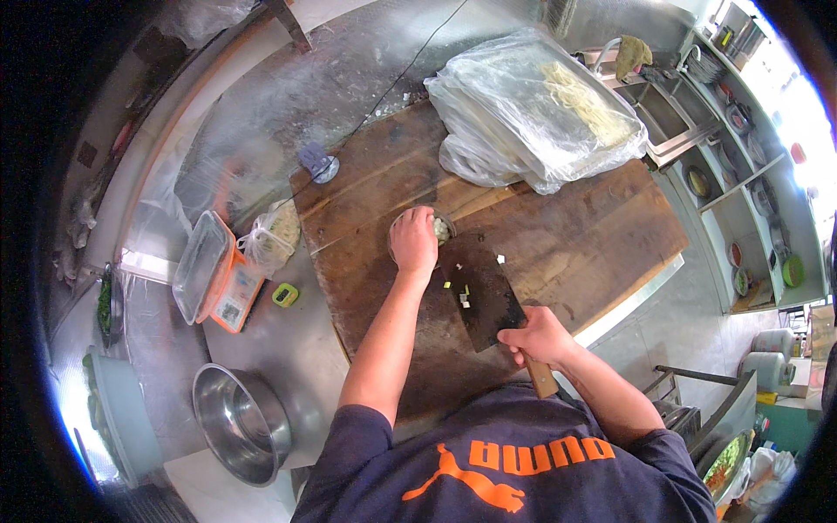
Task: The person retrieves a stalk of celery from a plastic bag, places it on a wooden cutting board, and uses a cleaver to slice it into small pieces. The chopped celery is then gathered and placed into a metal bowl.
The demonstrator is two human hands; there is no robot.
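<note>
My right hand (539,337) grips a cleaver (487,304) where its dark, broad blade meets the wooden handle (541,379). The blade lies flat side up, low over the wooden board (588,229). Several small white and green scraps (465,299) cling to its face. My left hand (416,236) reaches over a small round bowl (451,225), covering much of it. White chopped pieces (440,231) show in the bowl beside my fingers. The fingertips are hidden, so whether they hold anything cannot be seen. A white scrap (501,259) lies on the board right of the blade.
Noodles in a plastic-covered tray (523,111) sit on the board's far side. Left of the board are an orange scale (235,294), a tied plastic bag (278,235), a green timer (285,295) and a steel bowl (242,425). A sink (660,111) and shelves (745,229) stand right.
</note>
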